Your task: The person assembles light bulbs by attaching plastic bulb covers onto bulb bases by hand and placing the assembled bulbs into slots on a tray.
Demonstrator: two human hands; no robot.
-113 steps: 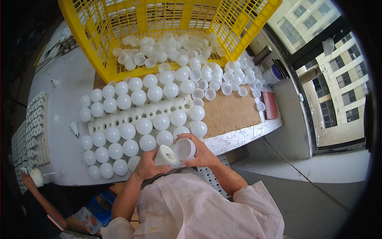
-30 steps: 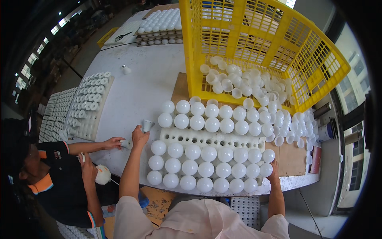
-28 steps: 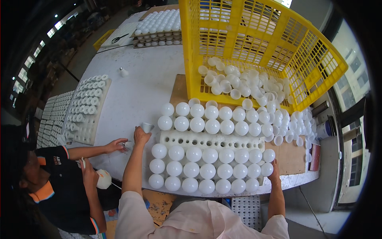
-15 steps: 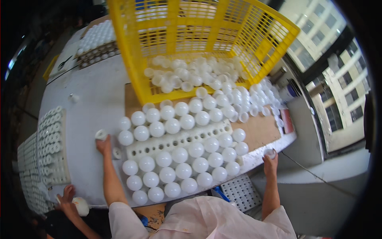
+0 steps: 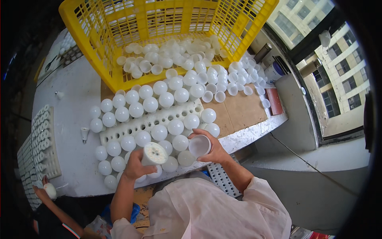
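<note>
My left hand (image 5: 135,166) is closed around a white LED bulb base (image 5: 155,153), whose round top with small components faces up. Close beside it, my right hand (image 5: 218,152) grips a hollow translucent bulb cover (image 5: 199,145), its open mouth toward the base. The two pieces are apart. Both hands are above the near rows of white bulbs (image 5: 175,127), which stand upright in foam trays. Behind those rows runs a white foam tray (image 5: 137,129) with a line of bare holes, followed by more rows of bulbs (image 5: 150,104).
A yellow plastic crate (image 5: 119,81) of loose covers stands at the back; more covers (image 5: 238,77) lie beside it on cardboard (image 5: 242,111). A base (image 5: 84,134) lies at left, near trays of bases (image 5: 41,137). A co-worker's hand (image 5: 41,193) is at far left. Windows are at right.
My hands have come together from opposite sides, bringing the base and the cover to the middle, over the near bulbs. The view has shifted, so the crate and trays appear further left.
</note>
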